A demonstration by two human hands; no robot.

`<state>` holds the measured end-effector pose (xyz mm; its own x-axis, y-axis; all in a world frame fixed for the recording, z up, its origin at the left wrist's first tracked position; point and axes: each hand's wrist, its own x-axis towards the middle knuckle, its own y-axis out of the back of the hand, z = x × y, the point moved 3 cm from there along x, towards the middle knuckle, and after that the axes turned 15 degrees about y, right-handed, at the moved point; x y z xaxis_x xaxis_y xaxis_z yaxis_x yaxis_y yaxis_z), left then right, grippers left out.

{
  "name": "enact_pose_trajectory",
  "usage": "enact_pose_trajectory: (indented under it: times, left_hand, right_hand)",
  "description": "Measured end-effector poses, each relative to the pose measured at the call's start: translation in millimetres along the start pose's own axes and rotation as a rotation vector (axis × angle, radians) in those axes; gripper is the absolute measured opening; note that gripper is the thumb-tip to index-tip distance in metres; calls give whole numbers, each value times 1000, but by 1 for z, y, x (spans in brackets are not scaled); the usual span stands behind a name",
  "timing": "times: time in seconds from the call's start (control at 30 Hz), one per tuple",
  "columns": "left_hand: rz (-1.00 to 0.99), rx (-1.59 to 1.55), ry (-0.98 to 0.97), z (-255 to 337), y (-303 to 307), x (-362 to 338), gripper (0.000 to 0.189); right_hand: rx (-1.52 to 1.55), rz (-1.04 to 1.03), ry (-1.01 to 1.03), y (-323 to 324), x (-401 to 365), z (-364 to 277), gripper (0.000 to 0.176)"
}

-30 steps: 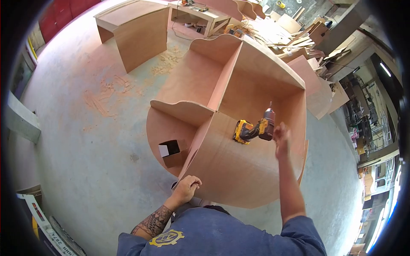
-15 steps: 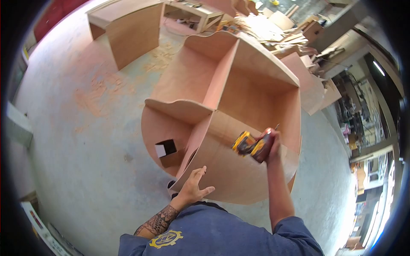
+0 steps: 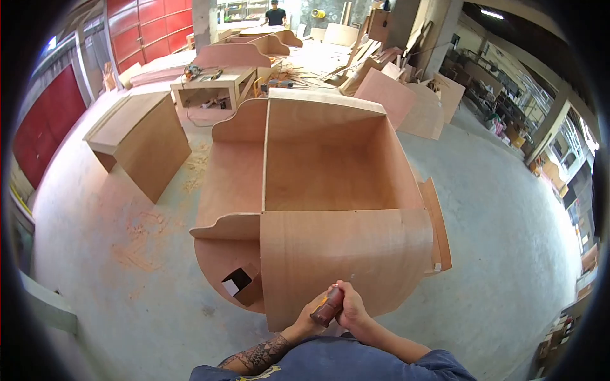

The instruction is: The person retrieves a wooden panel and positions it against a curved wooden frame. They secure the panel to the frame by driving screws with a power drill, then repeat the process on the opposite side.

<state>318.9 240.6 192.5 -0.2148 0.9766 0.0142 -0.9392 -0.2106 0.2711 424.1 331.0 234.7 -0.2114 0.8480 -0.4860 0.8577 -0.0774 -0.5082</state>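
A cordless drill (image 3: 328,307), yellow and dark red, is held low in front of my body. My right hand (image 3: 353,310) wraps around its right side. Against the drill's left side my left hand (image 3: 310,312) is closed, its fingertips partly hidden behind the tool. Both hands are over a curved plywood panel (image 3: 346,244) that covers the near right part of a round plywood cabinet. The cabinet's open compartment (image 3: 324,171) lies beyond the panel. In the near left compartment sits a small open box (image 3: 239,282), black inside with a white flap.
On the left stands a separate plywood cabinet (image 3: 152,149). A low wooden workbench (image 3: 238,86) with tools is behind it. Sawdust (image 3: 143,241) lies on the concrete floor. Plywood offcuts (image 3: 387,95) lean at the back. A person (image 3: 275,16) stands far off.
My right hand has brought the drill left and down toward my body. My left hand, spread before, has moved right and closed at the drill. The view has tilted up.
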Motion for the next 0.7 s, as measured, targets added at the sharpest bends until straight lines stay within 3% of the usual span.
enact_pose_trajectory:
  times: [0.07, 0.13, 0.17, 0.2, 0.23, 0.27, 0.33, 0.43, 0.5, 0.6, 0.67, 0.7]
  left_hand:
    - [-267, -53, 380, 4, -19, 1, 59]
    - [-203, 14, 291, 4, -43, 5, 55]
    - [-221, -148, 380, 0, -56, 9, 54]
    - [-230, -316, 468, 1, -69, 15, 53]
    - [-233, -50, 400, 5, -78, 20, 53]
    - [-225, -47, 396, 13, -90, 22, 53]
    - [-158, -1, 190, 34, -120, 30, 55]
    - [-210, 63, 225, 52, -180, 34, 60]
    - [-254, 63, 327, 63, -212, 35, 59]
    - [-338, 58, 425, 79, -245, 35, 58]
    - [-321, 36, 381, 85, -259, 34, 52]
    - [-311, 17, 333, 88, -264, 33, 47]
  right_hand:
    - [-71, -67, -27, 26, 8, -14, 28]
    - [-700, 63, 255, 96, 50, -13, 39]
    - [-606, -147, 222, 103, 43, -42, 46]
    - [-598, -146, 229, 120, 44, -56, 46]
    - [-513, -279, 157, 134, 47, -67, 44]
    - [-429, -416, 83, 147, 48, -79, 43]
    - [-546, -574, 287, 181, 59, -92, 39]
    - [-527, -602, 374, 214, 58, -125, 35]
    - [-984, -539, 440, 236, 60, -160, 29]
    - [-1205, -564, 537, 285, 72, -175, 31]
    - [-1177, -611, 516, 308, 80, -178, 32]
    - [-1100, -598, 674, 311, 79, -183, 28]
